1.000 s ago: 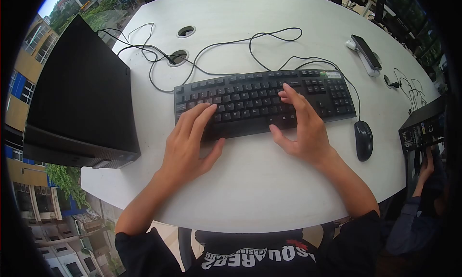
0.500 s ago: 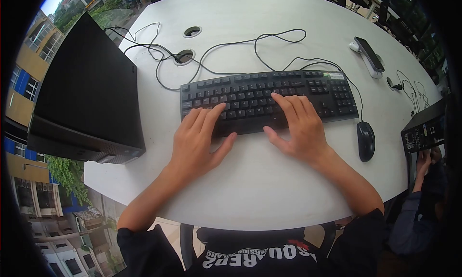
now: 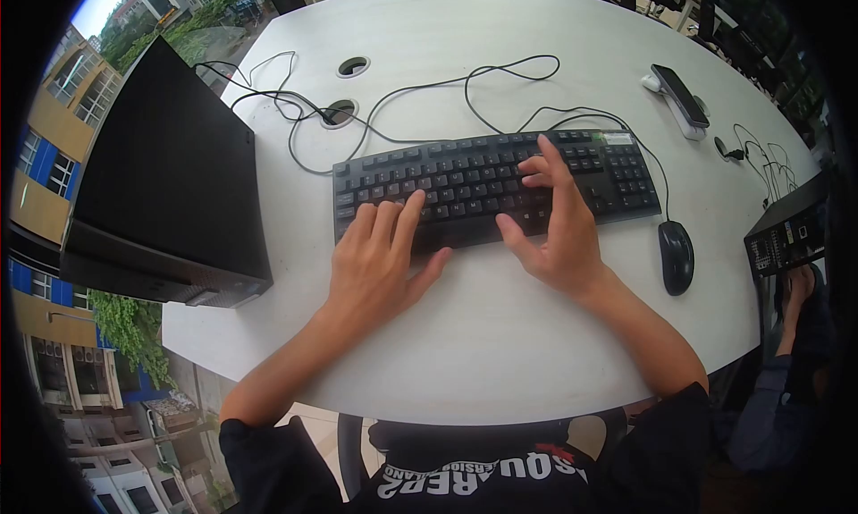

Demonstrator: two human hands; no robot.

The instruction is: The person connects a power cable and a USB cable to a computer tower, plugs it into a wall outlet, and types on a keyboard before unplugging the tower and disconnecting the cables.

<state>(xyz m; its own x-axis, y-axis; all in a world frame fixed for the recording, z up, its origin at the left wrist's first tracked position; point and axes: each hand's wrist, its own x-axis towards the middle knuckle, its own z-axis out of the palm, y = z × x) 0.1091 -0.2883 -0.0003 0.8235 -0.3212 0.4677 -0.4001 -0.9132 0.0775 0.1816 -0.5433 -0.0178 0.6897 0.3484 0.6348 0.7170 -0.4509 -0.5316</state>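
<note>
A black keyboard (image 3: 465,179) lies on the white table in front of me. My left hand (image 3: 375,259) rests over its left part, fingers spread on or just above the keys and the thumb apart, below the front edge. Over the right part of the keys, my right hand (image 3: 565,232) is turned on its side. Its index finger stretches toward the top rows, other fingers are partly bent, and the thumb points left near the keyboard's front edge. Neither hand holds anything. To the right of the keyboard sits a black mouse (image 3: 677,258).
A black computer case (image 3: 161,183) stands at the left edge of the white table (image 3: 500,353). Cables (image 3: 429,83) loop behind the keyboard near two round holes. A phone (image 3: 679,96) leans on a white stand. Another person's hand (image 3: 795,295) is beside a second computer (image 3: 786,232) at far right.
My right hand has rolled onto its side and its index finger has lifted and stretched toward the keyboard's back edge. My left hand has shifted slightly right. The view has moved a little.
</note>
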